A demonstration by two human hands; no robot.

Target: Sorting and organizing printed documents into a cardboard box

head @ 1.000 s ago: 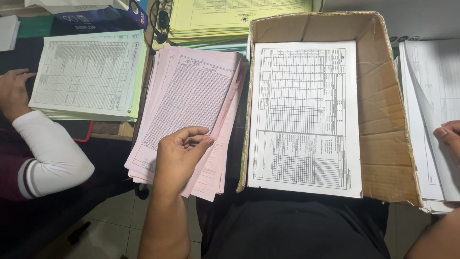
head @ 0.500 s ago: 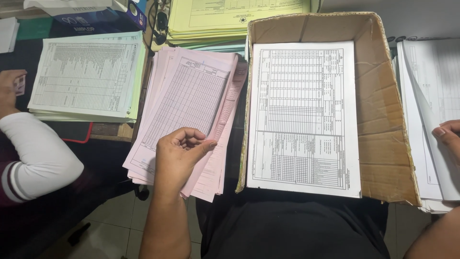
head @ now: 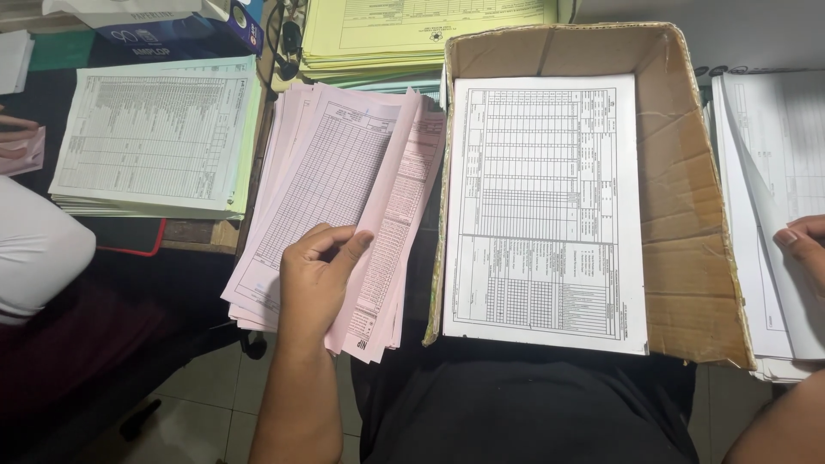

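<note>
My left hand point(head: 316, 277) rests on a fanned stack of pink printed forms point(head: 331, 176) and pinches the near edge of the top pink sheet, lifting its right side so the sheet below shows. My right hand point(head: 803, 242) at the right edge of the view holds a curled white sheet from a white paper stack point(head: 769, 172). Between the hands a shallow cardboard box point(head: 687, 198) lies on my lap, with a white printed form point(head: 543, 206) flat inside it.
A stack of pale green forms point(head: 155, 133) lies at the left, and a yellow stack point(head: 421, 30) at the back. Another person's white sleeve point(head: 34, 253) and hand point(head: 17, 137) are at the far left. Tiled floor shows below.
My left hand has raised the right side of the top pink sheet, baring the sheet under it. The other person's arm has drawn back to the left. My right hand is still.
</note>
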